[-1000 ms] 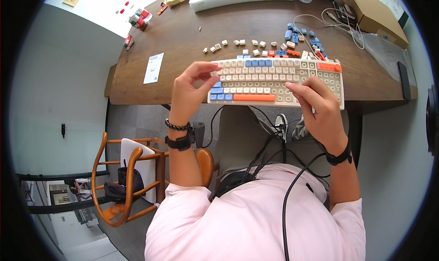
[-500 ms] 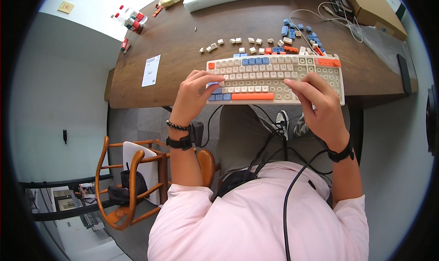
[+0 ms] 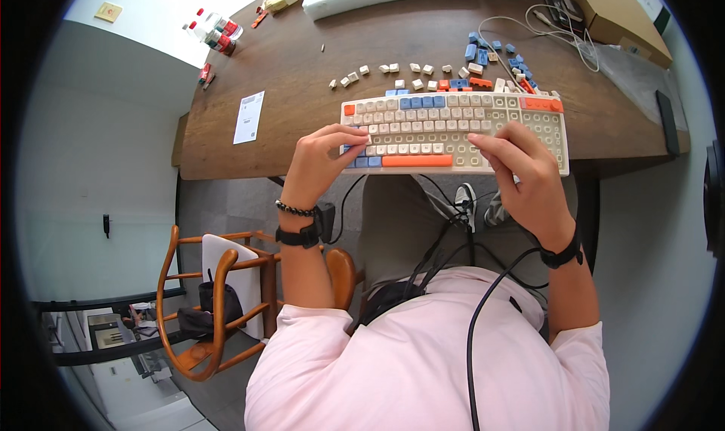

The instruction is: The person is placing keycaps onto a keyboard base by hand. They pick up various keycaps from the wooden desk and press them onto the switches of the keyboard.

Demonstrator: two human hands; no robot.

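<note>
Head view, one keyboard [image 3: 430,139], left fingers [image 3: 344,135] pinching one white keycap [image 3: 368,140], right fingers [image 3: 495,145] with grip unclear.

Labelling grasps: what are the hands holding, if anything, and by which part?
Left hand pinches a white keycap, apparently by its edges. Right hand: can't tell whether anything is held.

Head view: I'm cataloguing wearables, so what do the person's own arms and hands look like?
The left hand and right hand are ungloved; the sleeves are short and pale pink. On the left wrist are a dark beaded bracelet and a black band with a boxy dark attachment. The right has a black strap; a black cable runs from beside it across the shirt.
</note>
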